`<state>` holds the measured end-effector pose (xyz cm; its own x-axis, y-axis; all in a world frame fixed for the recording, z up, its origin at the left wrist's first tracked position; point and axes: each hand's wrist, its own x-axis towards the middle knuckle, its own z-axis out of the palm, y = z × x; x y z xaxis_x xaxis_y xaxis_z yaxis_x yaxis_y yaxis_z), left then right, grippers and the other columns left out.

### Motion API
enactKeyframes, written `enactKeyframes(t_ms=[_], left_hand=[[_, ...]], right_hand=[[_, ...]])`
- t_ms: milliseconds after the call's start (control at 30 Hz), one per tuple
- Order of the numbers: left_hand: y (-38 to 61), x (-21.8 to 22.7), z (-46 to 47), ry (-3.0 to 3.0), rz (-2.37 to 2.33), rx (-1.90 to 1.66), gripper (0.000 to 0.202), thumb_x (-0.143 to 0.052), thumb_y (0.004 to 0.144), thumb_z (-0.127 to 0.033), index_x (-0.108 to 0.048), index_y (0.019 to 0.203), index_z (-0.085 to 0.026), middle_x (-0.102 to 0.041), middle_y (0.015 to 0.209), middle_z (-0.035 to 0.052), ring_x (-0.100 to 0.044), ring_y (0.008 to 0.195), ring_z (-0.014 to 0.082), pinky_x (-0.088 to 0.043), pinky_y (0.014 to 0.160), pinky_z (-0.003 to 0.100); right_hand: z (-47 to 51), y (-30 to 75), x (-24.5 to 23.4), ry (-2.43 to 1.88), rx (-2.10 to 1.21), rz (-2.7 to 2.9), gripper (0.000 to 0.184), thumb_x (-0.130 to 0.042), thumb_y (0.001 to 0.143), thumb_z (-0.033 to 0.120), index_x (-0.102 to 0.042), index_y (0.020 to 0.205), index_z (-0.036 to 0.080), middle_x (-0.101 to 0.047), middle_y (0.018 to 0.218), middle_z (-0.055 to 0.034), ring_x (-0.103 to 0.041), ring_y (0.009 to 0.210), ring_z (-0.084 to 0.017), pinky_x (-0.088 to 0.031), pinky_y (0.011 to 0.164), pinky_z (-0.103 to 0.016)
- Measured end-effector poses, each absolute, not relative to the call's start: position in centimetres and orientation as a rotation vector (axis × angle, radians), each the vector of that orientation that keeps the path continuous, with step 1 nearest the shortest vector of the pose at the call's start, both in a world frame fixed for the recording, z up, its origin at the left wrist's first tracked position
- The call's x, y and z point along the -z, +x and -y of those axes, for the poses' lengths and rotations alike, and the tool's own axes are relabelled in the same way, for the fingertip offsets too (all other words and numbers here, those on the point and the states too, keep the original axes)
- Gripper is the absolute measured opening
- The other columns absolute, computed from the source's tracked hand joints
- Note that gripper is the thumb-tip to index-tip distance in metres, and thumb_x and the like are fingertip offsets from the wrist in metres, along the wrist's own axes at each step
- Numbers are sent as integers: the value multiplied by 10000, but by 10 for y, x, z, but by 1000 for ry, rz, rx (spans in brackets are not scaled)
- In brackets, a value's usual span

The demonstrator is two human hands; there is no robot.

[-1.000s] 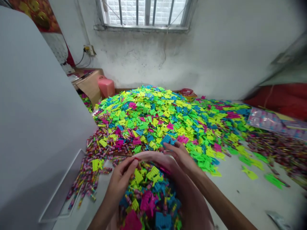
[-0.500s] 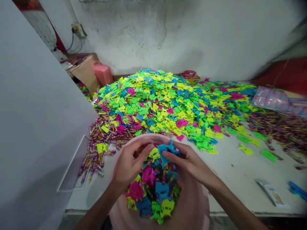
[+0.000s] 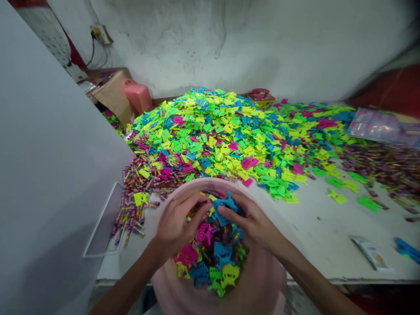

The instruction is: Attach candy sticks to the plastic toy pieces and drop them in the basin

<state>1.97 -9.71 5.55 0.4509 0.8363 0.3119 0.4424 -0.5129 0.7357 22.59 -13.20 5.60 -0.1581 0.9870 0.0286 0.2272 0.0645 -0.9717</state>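
A pink basin point(image 3: 262, 284) sits at the table's near edge, part filled with small plastic pieces in blue, pink, green and yellow. My right hand point(image 3: 252, 221) is over the basin, its fingers pinched on a blue plastic piece point(image 3: 225, 206). My left hand point(image 3: 177, 221) is beside it with curled fingers meeting the same spot; what it pinches is too small to make out. A big heap of the same coloured pieces point(image 3: 229, 135) covers the table behind the basin.
Small candy-like rolls point(image 3: 131, 214) lie scattered left of the basin and at far right point(image 3: 387, 168). A white panel point(image 3: 49, 175) stands at left. A cardboard box point(image 3: 113, 94) and pink container point(image 3: 138, 96) sit at back left. A small packet point(image 3: 372, 256) lies near the right edge.
The view has tilted down and the window has left the frame. My right hand took a blue piece from the heap's edge and brought it over the basin, meeting my left hand.
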Motion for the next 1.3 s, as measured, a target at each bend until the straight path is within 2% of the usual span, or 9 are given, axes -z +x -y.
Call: enactKeyframes(t_ms=[100,200,300,633,833,967,1033,1167,1300], left_hand=[[22,-48,97,2365,-1024,-847,286,-475,1024,-381,-677,1138,-213,-738,1102,98,-675,1061,249,-510,940,354],[27,-41,98,2684,-1119,-747,553,-546,928,-621,-627,1197,-145,-698,1151,188,-639,1127,335,-505,955,435],[29,-36,97,2861,-1169,-719,715,-578,796,-786,-636,1095,-139,-696,1056,189,-657,1042,343,-520,883,416],[27,-34,99,2939,-993,-841,404,-587,912,-587,-639,861,-190,-669,812,90,-654,823,254,-499,748,345],[28,-33,96,2812,-1089,-806,463,-596,906,-594,-632,1085,-169,-701,1019,139,-657,984,306,-509,868,403],[12,-23,85,2561,-1147,-1011,316,-469,1014,-346,-528,1276,-180,-648,1234,155,-591,1180,301,-454,1017,445],[4,-15,81,2398,-1182,-1067,278,-375,1031,-231,-527,1260,-189,-645,1227,140,-602,1187,264,-453,1038,419],[2,0,80,2079,-1268,-1097,345,-435,1018,-263,-462,1355,-195,-595,1348,152,-619,1228,259,-502,1022,398],[3,3,82,1967,-1238,-1144,334,-562,972,-319,-546,1291,-222,-599,1347,130,-659,1156,245,-539,975,362]], right_hand=[[131,219,-48,-1256,-1232,1387,318,-660,899,517,-702,970,210,-655,804,-11,-606,774,-212,-490,696,-297],[132,212,-40,-1302,-1222,1236,339,-673,876,527,-707,910,191,-673,830,-18,-601,774,-208,-488,700,-295],[135,207,-38,-1325,-1239,1192,356,-703,841,532,-715,910,183,-682,836,-15,-605,793,-214,-496,737,-307],[139,205,-32,-1369,-1237,1141,370,-686,849,562,-700,874,193,-704,848,-22,-628,826,-237,-508,754,-319],[139,215,-33,-1322,-1174,1278,362,-641,909,546,-747,974,206,-746,917,-30,-667,891,-248,-531,802,-341],[120,260,-30,-1352,-950,1700,358,-542,981,515,-778,1021,249,-730,1188,-57,-653,1122,-256,-503,993,-384],[100,292,-15,-1632,-687,1671,399,-432,1033,476,-757,1055,245,-745,1147,-55,-682,1070,-232,-533,952,-362],[52,341,33,-1924,-478,1565,265,-570,990,364,-718,1073,160,-717,1140,-150,-658,1084,-292,-499,996,-486],[22,355,70,-2008,-436,1571,288,-650,967,339,-651,1207,181,-625,1320,-103,-607,1188,-267,-494,1019,-515]])
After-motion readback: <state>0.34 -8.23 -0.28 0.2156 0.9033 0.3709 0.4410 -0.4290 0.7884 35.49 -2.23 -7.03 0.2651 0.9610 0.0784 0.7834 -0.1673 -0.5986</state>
